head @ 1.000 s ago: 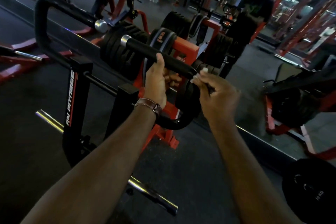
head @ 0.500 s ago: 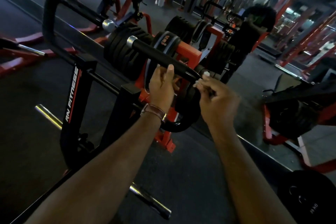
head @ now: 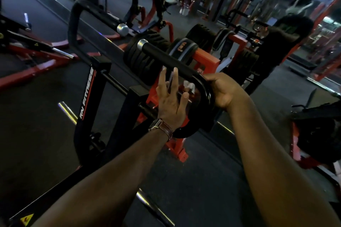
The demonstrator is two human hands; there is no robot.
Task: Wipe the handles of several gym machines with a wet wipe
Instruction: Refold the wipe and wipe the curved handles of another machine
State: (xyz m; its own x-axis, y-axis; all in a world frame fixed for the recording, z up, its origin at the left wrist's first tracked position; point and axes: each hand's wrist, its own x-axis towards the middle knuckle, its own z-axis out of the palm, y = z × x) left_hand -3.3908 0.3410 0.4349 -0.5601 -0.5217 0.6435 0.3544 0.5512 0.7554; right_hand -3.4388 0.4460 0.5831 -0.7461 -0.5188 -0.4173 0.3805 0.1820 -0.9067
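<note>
A black padded handle (head: 166, 59) with a chrome end cap runs up and left from a curved bend on the black machine frame (head: 88, 101). My right hand (head: 221, 90) is wrapped around that bend from the right. A bit of white wet wipe (head: 189, 85) shows at its fingertips, inside the curve. My left hand (head: 171, 99) is off the handle, just below it, with its fingers spread and nothing in it. A brown-strapped watch sits on its wrist. A second black handle (head: 77, 22) with a chrome cap stands further left.
Black weight plates (head: 142, 64) on a red rack (head: 204, 59) stand right behind the handle. Chrome bars (head: 67, 111) lie low to the left and below my arms. A mirror ahead reflects a person (head: 276, 42) and red machines. A dark red-framed machine (head: 317, 134) is at right.
My left hand has let go of the handle and opened below it. My right hand has slid onto the curved bend and closed around it. The view has shifted right.
</note>
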